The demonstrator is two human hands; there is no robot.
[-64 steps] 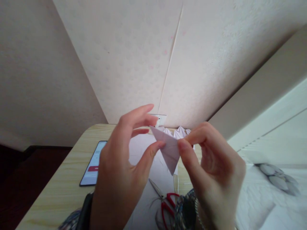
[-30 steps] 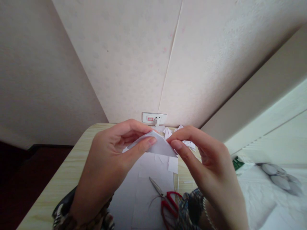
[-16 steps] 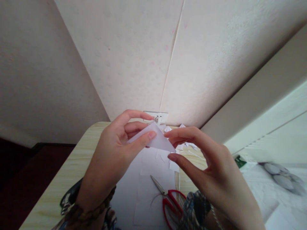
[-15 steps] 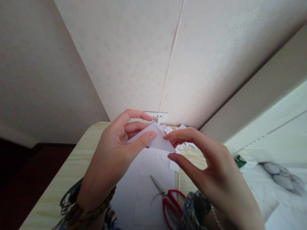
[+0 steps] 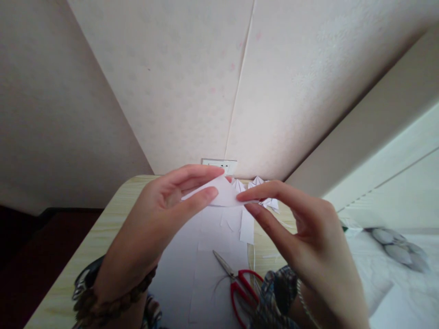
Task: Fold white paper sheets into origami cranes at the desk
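Note:
A small folded piece of white paper (image 5: 224, 194), roughly triangular, is held up above the table between both hands. My left hand (image 5: 168, 205) grips its left part, thumb on the near face and fingers behind. The right corner is pinched between the thumb and index finger of my right hand (image 5: 295, 224). Beneath the hands lie white paper sheets (image 5: 178, 283). Red-handled scissors (image 5: 236, 278) rest on the sheets with their blades pointing away and to the left, close to my right wrist.
Several folded white paper pieces (image 5: 257, 182) stand at the back of the wood-grain table (image 5: 113, 205). Paper scraps (image 5: 247, 226) lie nearer. A wall socket (image 5: 219, 164) sits just behind the table. White bedding with a grey pattern (image 5: 401, 249) is at the right.
My right thumb and index finger have closed on the paper's right corner, which now bends outward to the right. My left index finger has moved right along the top edge.

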